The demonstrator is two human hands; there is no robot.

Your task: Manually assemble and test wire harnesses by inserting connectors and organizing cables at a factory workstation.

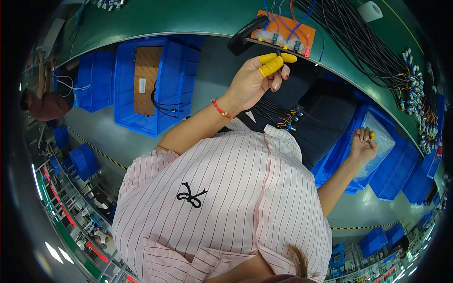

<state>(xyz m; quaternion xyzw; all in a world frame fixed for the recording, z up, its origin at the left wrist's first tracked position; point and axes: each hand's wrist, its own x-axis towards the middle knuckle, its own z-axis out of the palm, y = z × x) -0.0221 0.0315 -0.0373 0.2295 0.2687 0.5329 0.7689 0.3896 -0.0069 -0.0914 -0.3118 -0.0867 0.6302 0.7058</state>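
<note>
My left hand [259,80], with yellow finger cots on its thumb and a finger, is closed in a pinch on the end of a black cable [279,53]. It is just below the front edge of an orange board [302,35] fitted with coloured terminals and blue, purple and red wires. Lower right, my right hand [364,145] is closed on a thin wire end [352,133], and a yellow finger cot shows on it. What lies inside its fingers is mostly hidden. On my lap lies a bundle of black cables [289,119] with metal connectors.
The green bench [188,19] carries a black ring-shaped thing [243,35], a long bundle of black cables [349,37] with metal connectors, and a white roll [370,11]. Blue bins [123,89] stand below at both sides. Another person [47,104] is at far left.
</note>
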